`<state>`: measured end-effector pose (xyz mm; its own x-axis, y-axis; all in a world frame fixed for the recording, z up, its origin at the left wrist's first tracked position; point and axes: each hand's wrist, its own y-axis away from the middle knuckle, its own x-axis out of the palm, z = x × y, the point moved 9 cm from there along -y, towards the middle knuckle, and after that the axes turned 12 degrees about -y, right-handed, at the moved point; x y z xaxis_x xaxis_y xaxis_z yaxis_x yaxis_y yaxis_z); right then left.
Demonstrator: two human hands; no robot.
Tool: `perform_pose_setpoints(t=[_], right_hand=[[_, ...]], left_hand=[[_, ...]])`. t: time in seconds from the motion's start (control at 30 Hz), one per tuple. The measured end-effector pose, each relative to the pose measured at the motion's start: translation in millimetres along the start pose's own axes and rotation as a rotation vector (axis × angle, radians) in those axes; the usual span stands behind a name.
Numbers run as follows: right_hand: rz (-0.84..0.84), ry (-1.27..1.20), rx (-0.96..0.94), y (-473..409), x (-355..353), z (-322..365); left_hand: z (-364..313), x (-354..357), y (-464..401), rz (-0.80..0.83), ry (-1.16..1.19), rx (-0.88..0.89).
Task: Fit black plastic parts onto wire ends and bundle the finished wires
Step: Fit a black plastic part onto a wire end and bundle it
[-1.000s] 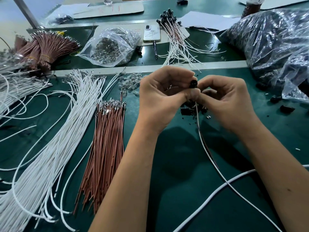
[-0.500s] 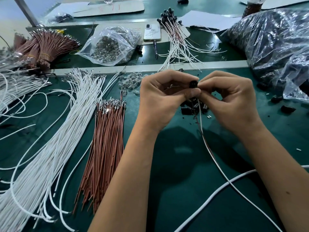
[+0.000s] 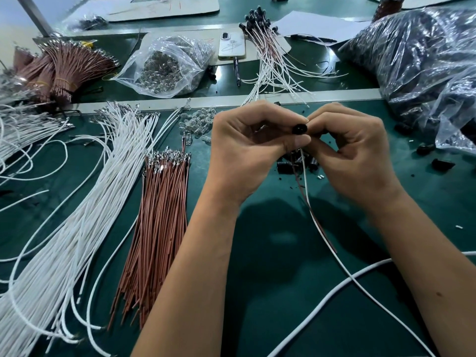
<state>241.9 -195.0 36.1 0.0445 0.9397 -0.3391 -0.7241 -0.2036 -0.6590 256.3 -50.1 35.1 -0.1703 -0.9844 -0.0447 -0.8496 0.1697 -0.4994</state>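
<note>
While both hands worked over the green bench (image 3: 270, 292), left hand (image 3: 247, 150) and right hand (image 3: 360, 153) pinched one black plastic part (image 3: 299, 129) between fingertips, white and brown wire pair (image 3: 316, 217) trailing below. Risk: wires not fully seated, probably; entry hidden. Thumb slip would drop it among the loose black parts (image 3: 296, 164).

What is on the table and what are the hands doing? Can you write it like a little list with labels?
left hand: pinches black plastic part
right hand: fingertips meet the same part
held wires: one white, one brown, hanging from the part
loose black parts: small heap below the hands
brown wires: loose pile, left of the hands
white wires: bigger pile, farther left
finished wires: far side, beside phone
</note>
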Motion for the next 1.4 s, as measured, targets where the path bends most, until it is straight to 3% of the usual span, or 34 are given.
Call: perform_pose_setpoints(t=[0.47, 0.77, 1.4], right_hand=[[-0.057, -0.145, 0.017, 0.9, -1.5, -5.3], [-0.063, -0.061, 0.043, 1.8, -1.9, -5.0], [-0.023, -0.045, 0.076, 3.1, -0.3, -14.6]], left_hand=[[0.1, 0.4, 0.6, -0.040, -0.026, -0.026], [-0.4, -2.7, -1.9, -0.040, -0.177, -0.011], [4.7, 4.6, 1.9, -0.070, -0.089, -0.023]])
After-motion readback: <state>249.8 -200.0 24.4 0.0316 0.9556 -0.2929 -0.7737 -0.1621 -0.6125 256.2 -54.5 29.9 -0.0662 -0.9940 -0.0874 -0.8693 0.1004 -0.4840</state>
